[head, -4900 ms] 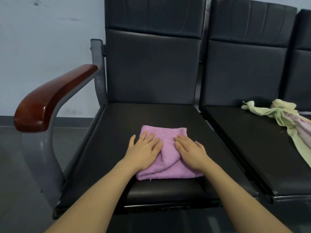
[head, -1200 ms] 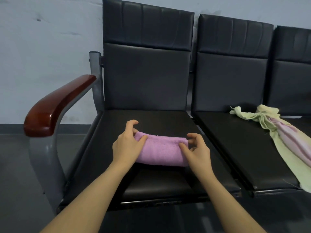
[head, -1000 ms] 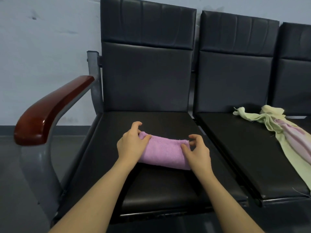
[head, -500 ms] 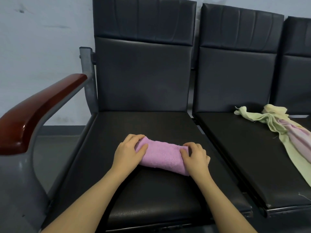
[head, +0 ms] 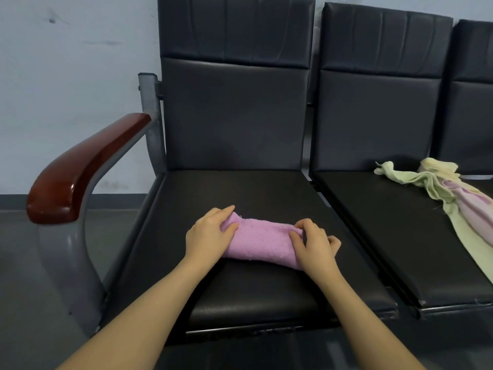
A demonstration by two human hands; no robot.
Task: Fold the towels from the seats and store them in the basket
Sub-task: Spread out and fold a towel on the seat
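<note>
A purple towel (head: 260,243), folded into a narrow bundle, lies across the middle of the left black seat (head: 240,188). My left hand (head: 209,233) grips its left end, thumb on top and fingers round the far side. My right hand (head: 313,243) holds its right end with curled fingers. A loose heap of pale green, yellow and pink towels (head: 437,188) lies on the middle seat (head: 378,222) at the right and hangs over its side. No basket is in view.
A red-brown wooden armrest (head: 82,166) on a grey metal frame stands left of the seat. Dark backrests rise behind the seats, and a third seat shows at the far right. Grey floor lies to the left, below a pale wall.
The flat folded towel has been folded over into a narrow bundle. In the last second both hands lowered it onto the seat and closed round its ends.
</note>
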